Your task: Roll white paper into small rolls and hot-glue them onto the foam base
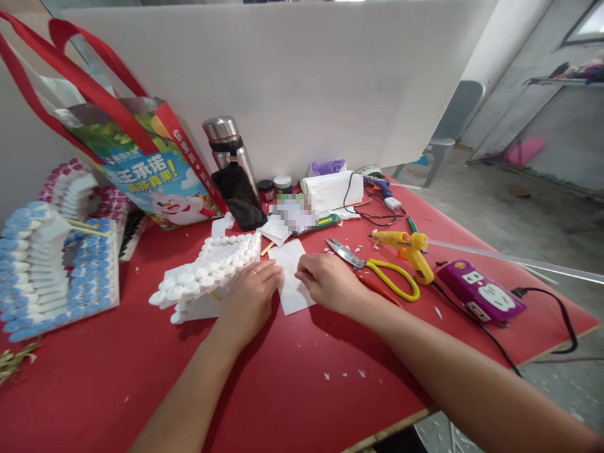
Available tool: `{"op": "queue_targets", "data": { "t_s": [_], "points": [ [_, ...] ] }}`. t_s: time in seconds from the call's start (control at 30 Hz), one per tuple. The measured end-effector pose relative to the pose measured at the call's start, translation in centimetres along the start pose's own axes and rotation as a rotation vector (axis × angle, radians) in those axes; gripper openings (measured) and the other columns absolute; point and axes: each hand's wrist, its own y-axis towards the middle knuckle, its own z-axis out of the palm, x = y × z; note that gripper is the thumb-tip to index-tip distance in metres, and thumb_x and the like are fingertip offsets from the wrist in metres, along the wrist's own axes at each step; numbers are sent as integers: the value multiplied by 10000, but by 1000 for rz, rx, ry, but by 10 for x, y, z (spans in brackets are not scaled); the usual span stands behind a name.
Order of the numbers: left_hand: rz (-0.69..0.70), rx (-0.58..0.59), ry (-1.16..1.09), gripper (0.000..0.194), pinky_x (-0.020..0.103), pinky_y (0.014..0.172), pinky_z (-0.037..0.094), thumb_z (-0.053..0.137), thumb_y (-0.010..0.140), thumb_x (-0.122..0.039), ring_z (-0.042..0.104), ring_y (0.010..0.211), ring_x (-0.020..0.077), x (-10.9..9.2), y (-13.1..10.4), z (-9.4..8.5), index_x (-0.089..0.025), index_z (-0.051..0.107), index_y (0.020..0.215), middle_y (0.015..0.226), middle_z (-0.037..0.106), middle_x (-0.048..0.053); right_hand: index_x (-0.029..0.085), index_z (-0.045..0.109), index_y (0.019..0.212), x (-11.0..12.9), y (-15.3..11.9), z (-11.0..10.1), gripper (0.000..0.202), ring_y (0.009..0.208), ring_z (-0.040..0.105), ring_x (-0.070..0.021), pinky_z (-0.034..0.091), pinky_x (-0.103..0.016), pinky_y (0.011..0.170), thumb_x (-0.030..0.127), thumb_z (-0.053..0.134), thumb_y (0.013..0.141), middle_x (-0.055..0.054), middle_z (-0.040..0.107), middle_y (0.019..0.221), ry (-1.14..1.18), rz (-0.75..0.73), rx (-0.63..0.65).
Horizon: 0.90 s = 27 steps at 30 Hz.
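A rectangular piece of white paper [293, 297] lies flat on the red table between my hands. My left hand [255, 286], with a ring on one finger, rests with its fingers stretched out at the paper's left edge. Directly beside it stands a white model [201, 277] edged with rows of rounded white pieces, partly hidden by that hand. My right hand [328, 280] is closed over the paper's right side, its fingertips curled under; whatever they pinch is hidden. Just beyond it lie scissors with yellow handles [394, 280] and a red-handled tool [377, 289].
A yellow glue gun [408, 245] with a long clear stick and a purple power strip [481, 292] sit at right, cords trailing. Behind are a green cutter [328, 221], phone [243, 198], steel flask [231, 145] and shopping bag [155, 163]. A blue-and-white model [94, 267] stands left.
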Motion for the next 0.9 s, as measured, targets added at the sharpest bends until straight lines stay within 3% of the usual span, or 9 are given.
{"op": "queue_targets", "data": {
  "t_s": [0.17,0.3,0.43,0.53,0.63,0.73,0.9],
  "points": [
    [-9,-34,-47,274,507,995,522,482,947,-55,638,1193,295,-3,2,-4,-169,673,1106,1186,729,108,167,635,811,-5,4,1,146,700,618,-169,378,-272,655,131,539,915,-58,705,769,203,49,-34],
    [-95,-136,-171,262,483,1036,495,562,986,-219,623,1202,270,-11,3,-10,-191,640,1235,1250,700,115,179,630,807,-11,6,11,204,558,629,-122,441,-234,589,229,497,952,4,676,641,418,66,57],
    [-60,-168,-258,243,448,997,498,639,959,-291,636,1112,252,-17,5,-14,-206,646,1187,1154,715,98,187,589,714,-12,5,17,214,490,564,-101,400,-217,485,333,649,859,33,631,602,663,94,80],
    [-2,-177,-273,220,421,949,496,664,944,-273,627,1044,238,-20,7,-15,-198,637,1149,1083,714,87,186,551,642,-7,4,15,252,509,506,-89,365,-220,498,302,727,780,42,590,576,818,92,26],
    [-3,-187,-271,146,402,922,481,654,948,-241,614,987,224,-23,9,-17,-197,629,1085,1020,703,67,180,557,626,-2,2,10,277,565,520,-100,374,-233,544,312,756,765,28,597,594,840,96,29],
    [-31,-171,-249,47,379,850,471,623,963,-239,595,892,214,-25,10,-20,-192,620,958,906,669,48,168,593,611,2,0,4,349,513,439,-84,306,-240,504,409,734,821,40,538,545,776,76,76],
    [-70,-162,-231,86,347,780,466,548,988,-178,581,814,195,-24,8,-23,-186,627,954,854,667,42,155,684,660,2,-3,-7,438,463,404,-80,307,-245,504,497,615,924,53,466,479,699,25,182]
  ]
}}
